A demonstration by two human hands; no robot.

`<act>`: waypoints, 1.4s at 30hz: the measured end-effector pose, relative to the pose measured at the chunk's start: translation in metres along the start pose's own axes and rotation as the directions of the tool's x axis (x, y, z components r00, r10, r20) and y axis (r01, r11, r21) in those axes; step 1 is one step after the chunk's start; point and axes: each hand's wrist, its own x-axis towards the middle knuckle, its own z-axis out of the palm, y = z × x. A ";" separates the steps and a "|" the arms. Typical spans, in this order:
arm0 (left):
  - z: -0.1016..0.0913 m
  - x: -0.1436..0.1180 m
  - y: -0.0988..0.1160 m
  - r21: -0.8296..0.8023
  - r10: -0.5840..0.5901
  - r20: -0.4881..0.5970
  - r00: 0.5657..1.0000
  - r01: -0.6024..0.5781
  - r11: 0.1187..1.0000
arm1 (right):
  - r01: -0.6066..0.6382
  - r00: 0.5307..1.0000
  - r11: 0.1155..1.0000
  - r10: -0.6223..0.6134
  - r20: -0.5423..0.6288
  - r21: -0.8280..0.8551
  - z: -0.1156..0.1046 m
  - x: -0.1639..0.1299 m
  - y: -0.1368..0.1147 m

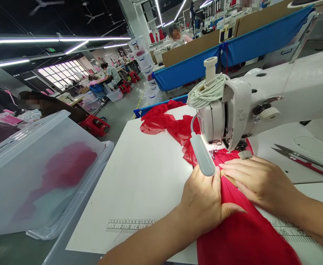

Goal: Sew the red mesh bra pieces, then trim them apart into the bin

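Ceiling tubes (95, 38): glaring white strips against a near-black ceiling (75, 16).
Far window (63, 75): pale panes, mostly washed out.
Sewing-machine lamp (202, 156): small and close, casting a bright white glow onto the tabletop (147, 165) near the needle.
Red fabric (238, 235): strongly saturated, darker toward the bottom, little texture visible.
Translucent bin (37, 198): soft sheen on its rim, contents hazy.
Distant co-workers (112, 75): small, soft in detail, faces pixelated.
Frame edges: wide-angle stretching, room tilted steeply.

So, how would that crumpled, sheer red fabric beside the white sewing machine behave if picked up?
The sheer red fabric would probably flop, since it slumps in loose folds on the white tabletop. It's likely light, as it looks translucent at its edges.
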 end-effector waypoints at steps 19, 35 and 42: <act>0.005 0.002 -0.007 0.003 -0.003 -0.073 0.997 0.003 1.000 | -0.005 1.000 0.999 0.006 0.012 -0.041 0.004 0.002 0.004; 0.006 -0.005 -0.006 0.159 0.039 0.136 0.990 -0.061 0.985 | -0.028 0.999 1.000 0.028 0.023 -0.008 0.008 0.000 0.007; 0.007 -0.002 -0.007 0.141 0.007 0.175 0.985 -0.032 0.990 | -0.059 0.997 0.998 0.059 0.046 -0.003 0.010 0.000 0.007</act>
